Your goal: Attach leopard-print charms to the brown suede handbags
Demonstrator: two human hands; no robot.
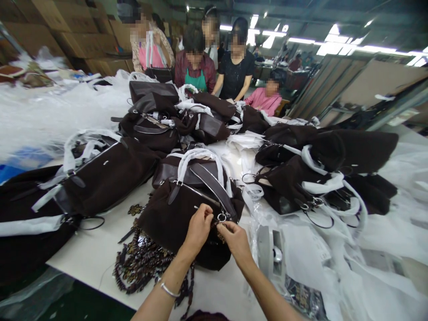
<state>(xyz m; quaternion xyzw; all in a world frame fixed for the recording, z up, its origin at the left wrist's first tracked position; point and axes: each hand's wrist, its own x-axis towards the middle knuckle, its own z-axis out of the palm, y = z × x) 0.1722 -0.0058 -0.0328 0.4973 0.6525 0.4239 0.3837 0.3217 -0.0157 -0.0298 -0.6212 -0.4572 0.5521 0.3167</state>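
A dark brown handbag lies on the white table in front of me, its handles wrapped in white padding. Over the bag's right side, my left hand is closed in a pinch beside a silver ring; what its fingertips hold is too small to make out. My right hand pinches just below that ring, where a small brown beaded charm shows partly between the hands. Left of my forearm lies a pile of dark beaded strands, with a flower-shaped piece above it.
More brown bags lie to the left, others to the right and at the back. A grey device stands at right among clear plastic bags. Several people are across the table. Cardboard boxes are stacked behind.
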